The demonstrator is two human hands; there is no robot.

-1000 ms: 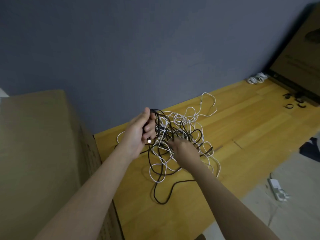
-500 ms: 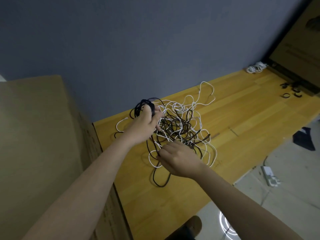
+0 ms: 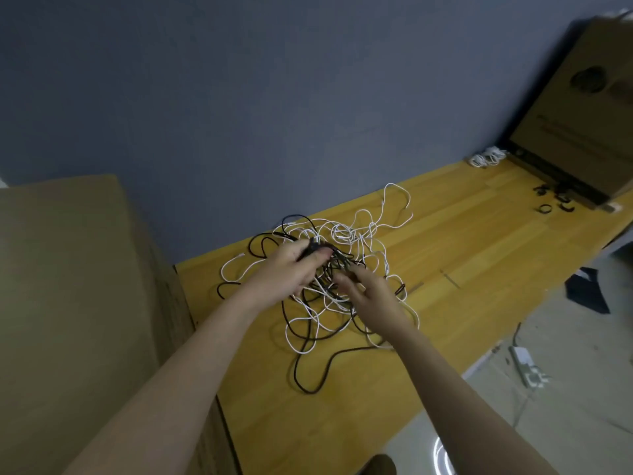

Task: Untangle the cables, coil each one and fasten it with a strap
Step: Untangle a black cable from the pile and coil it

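Now we see the cable tangle [image 3: 342,269] of black and white leads heaped on the wooden desk [image 3: 479,255], with no clear long axis. Our left hand [image 3: 291,269] grips a bunch of black strands; our right hand [image 3: 373,293] lies fingers spread, loose on the heap. Black straps [image 3: 551,200] lie well apart at the desk's far end.
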